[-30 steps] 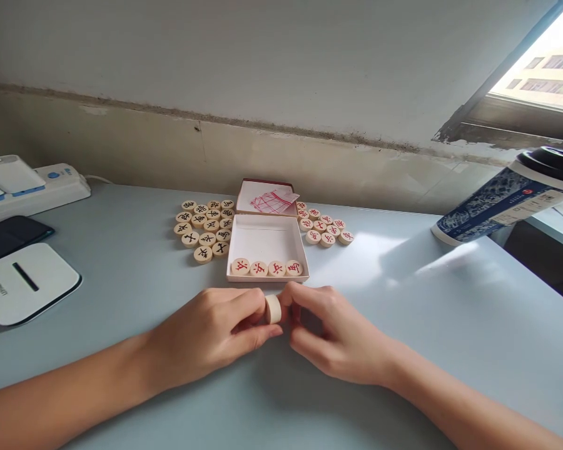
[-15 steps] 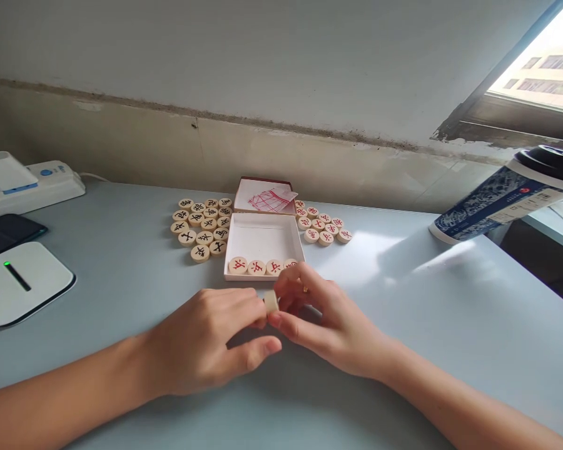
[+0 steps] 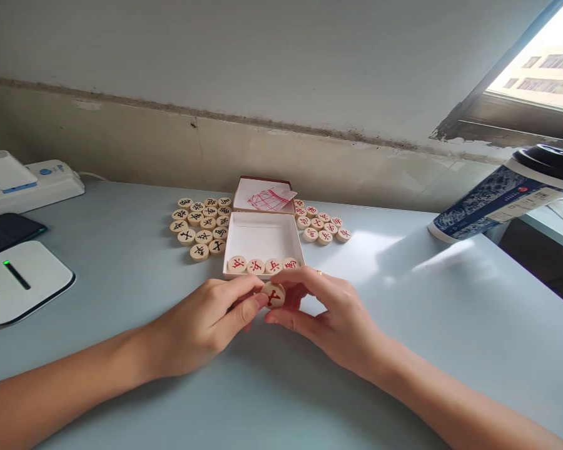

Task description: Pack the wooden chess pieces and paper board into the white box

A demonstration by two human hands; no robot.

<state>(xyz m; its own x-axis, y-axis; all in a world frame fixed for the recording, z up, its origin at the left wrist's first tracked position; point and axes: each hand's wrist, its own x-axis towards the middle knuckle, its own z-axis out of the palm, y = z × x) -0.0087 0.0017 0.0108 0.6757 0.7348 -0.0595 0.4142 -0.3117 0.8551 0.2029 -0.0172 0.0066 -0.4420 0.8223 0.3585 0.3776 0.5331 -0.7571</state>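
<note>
Between my two hands a round Chinese chess piece (image 3: 275, 296) stands on edge, its red character facing me. My left hand (image 3: 216, 322) pinches its left side between thumb and forefinger. The fingers of my right hand (image 3: 331, 312) curl round its top and right side, with the thumb just below it. Directly behind my hands lies an open white box (image 3: 263, 234). Along the box's near wall runs a row of red-lettered pieces (image 3: 255, 265), the rightmost partly hidden by my right hand.
Black-lettered pieces (image 3: 204, 236) lie left of the box, red-lettered ones (image 3: 317, 223) right of it. Behind stands the lid (image 3: 242, 200) with a folded sheet (image 3: 272, 199). A paper cup (image 3: 492, 200) is at right; a white device (image 3: 25, 281), phone (image 3: 9, 234) and power strip (image 3: 59, 178) at left.
The piece has turned from edge-on to show its red face. My left thumb has come up against it, and my right hand has shifted slightly around it.
</note>
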